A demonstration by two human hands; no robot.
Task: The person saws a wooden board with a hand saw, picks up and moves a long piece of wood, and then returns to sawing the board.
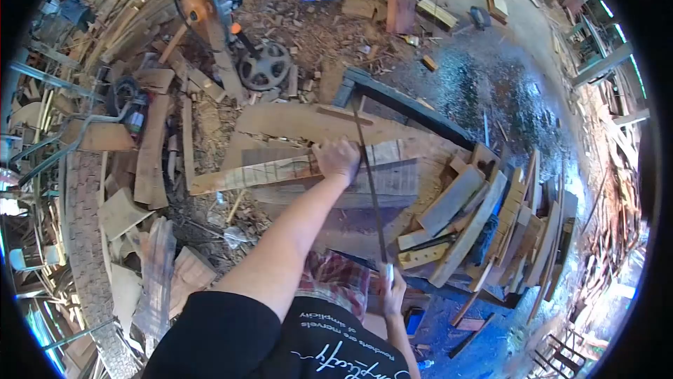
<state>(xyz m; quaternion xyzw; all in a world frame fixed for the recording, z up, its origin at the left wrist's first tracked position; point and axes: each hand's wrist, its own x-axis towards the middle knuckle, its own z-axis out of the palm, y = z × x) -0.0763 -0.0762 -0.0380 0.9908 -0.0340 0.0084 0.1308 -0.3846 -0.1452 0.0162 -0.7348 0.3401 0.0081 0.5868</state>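
Your left hand [338,160] presses a likely stiff plank [273,172]; your right hand [395,298] grips the handsaw [374,200], best held by its handle [389,274].

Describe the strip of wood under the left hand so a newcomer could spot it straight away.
Find the wide brown board in the middle of the view. Across it lies a long, narrow plank, with the left hand on it and a thin dark blade crossing it. What sets it apart is the row of dark cross-lines along it.
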